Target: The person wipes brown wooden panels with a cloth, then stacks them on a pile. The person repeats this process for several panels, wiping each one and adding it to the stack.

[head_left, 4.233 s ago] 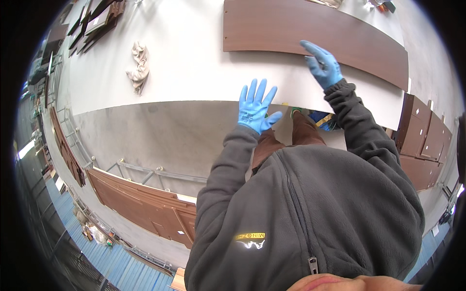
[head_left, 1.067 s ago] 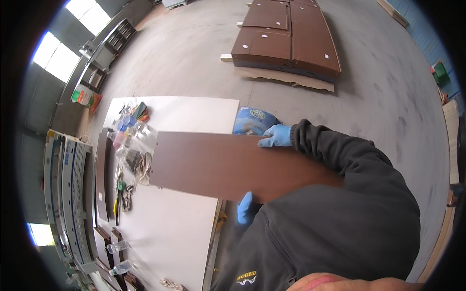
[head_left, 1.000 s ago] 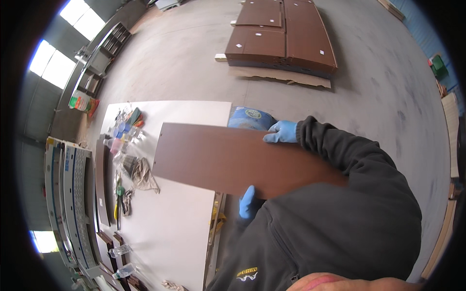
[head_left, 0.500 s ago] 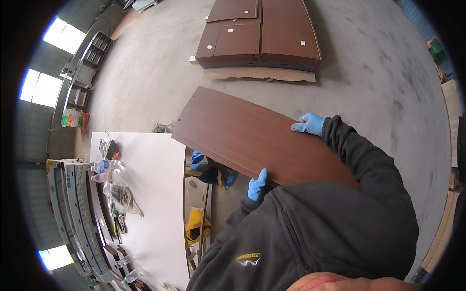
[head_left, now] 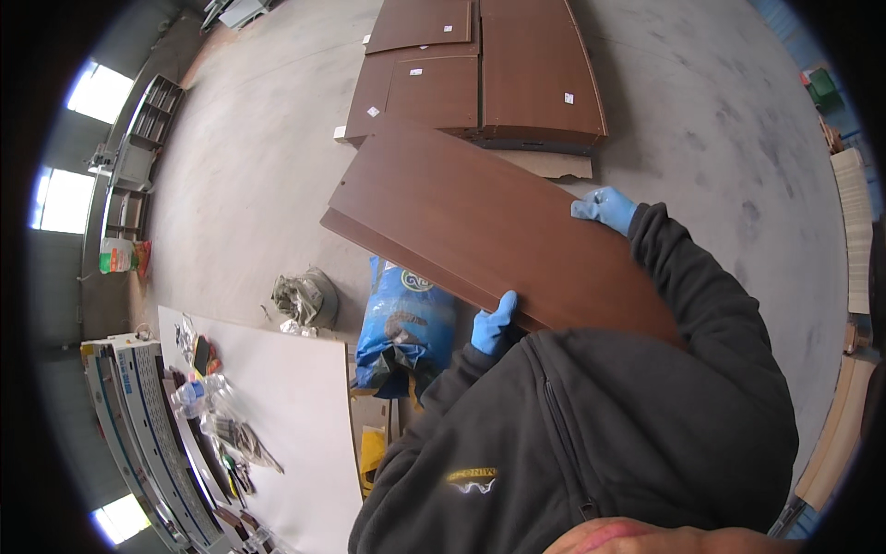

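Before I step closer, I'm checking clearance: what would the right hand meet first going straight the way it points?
Probably the brown panel, whose edge the right hand holds; depth underneath is unclear.

White table, lower left: clear plastic bag, clear bottle with blue on it, hand tools with green and black handles, dark brown strips along the left edge. Grey floor: 1 blue sack and 1 grey-green bag just past the table end, bag left of sack. Farther out: stack of brown panels, brown sheet and 2 pale block ends showing at its edges.
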Demonstrator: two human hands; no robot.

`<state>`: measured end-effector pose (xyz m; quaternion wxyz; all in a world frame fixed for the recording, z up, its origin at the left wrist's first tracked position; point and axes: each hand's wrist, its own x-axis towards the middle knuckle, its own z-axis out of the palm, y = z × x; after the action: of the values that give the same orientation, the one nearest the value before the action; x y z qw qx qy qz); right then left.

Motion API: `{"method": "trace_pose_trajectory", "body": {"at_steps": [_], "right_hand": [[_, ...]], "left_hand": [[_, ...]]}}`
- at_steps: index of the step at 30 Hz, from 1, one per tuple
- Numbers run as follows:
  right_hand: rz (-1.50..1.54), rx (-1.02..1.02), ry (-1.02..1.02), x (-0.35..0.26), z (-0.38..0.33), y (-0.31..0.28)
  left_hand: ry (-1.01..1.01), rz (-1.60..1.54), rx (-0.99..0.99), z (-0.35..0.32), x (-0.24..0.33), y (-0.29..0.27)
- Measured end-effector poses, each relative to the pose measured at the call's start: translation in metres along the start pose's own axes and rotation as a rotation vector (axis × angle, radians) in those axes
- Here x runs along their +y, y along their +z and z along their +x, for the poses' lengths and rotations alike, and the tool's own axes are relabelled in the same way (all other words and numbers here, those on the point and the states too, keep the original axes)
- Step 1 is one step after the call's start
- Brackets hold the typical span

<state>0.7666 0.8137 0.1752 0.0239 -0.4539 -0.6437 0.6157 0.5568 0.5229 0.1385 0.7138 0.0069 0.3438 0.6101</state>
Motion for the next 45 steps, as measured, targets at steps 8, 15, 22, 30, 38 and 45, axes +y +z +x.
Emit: {"method": "trace_pose_trajectory", "body": {"at_steps": [8, 15, 22, 30, 38, 45], "right_hand": [[-0.042, 0.101, -0.005, -0.063, 0.084, -0.085], [-0.250, 0.206, 0.014, -0.088, 0.215, -0.220], [-0.695, 0.475, 0.118, -0.134, 0.340, -0.328], [-0.895, 0.696, 0.175, -0.099, 0.511, -0.347], [-0.874, 0.660, 0.396, -0.028, 0.664, -0.364], [-0.766, 0.678, 0.586, 0.047, 0.760, -0.367]], "left_hand": [[-0.165, 0.137, 0.104, 0.148, 0.084, 0.002], [-0.311, -0.088, 0.216, 0.304, 0.149, -0.005], [-0.311, -0.310, 0.398, 0.410, 0.226, -0.010], [-0.303, -0.272, 0.658, 0.460, 0.299, -0.091], [-0.302, -0.347, 0.835, 0.511, 0.384, -0.197], [-0.232, -0.377, 0.868, 0.543, 0.418, -0.218]]}}
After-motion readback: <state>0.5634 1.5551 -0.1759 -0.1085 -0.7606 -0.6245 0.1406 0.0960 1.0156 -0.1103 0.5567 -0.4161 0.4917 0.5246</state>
